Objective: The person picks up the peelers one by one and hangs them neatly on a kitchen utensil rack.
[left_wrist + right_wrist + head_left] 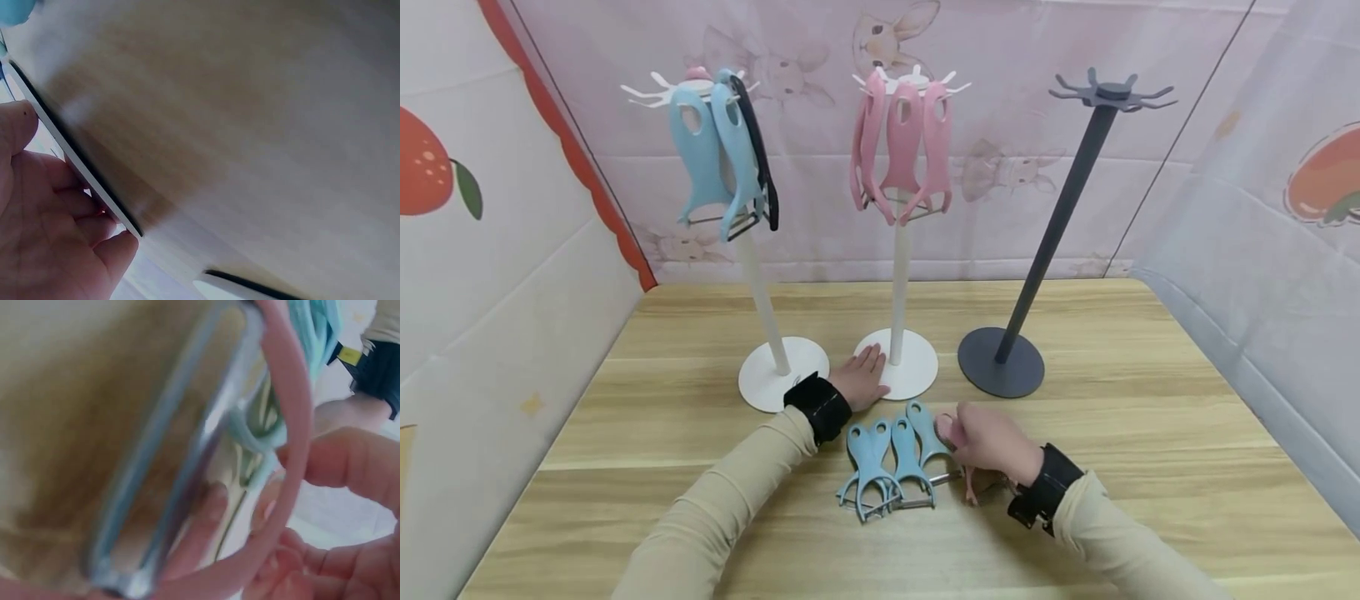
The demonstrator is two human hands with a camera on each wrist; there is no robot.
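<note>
My left hand (860, 379) rests on the round base (917, 367) of the middle white stand, fingers extended over it. The left wrist view shows its palm and fingers at the base's thin edge. My right hand (997, 442) pinches a pink peeler (294, 419) above the table; the metal blade (200, 447) faces the right wrist camera. Several light blue peelers (904, 450) lie on the table just left of the right hand, some overlapping. Pink peelers (904, 133) hang from the middle stand's hooks.
On the left, a white stand (763, 308) carries blue peelers (700, 154) and a black peeler (762, 150). A dark grey stand (1052, 225) with bare hooks stands at the right. Printed cloth walls border the wooden table (662, 367) at the back and sides.
</note>
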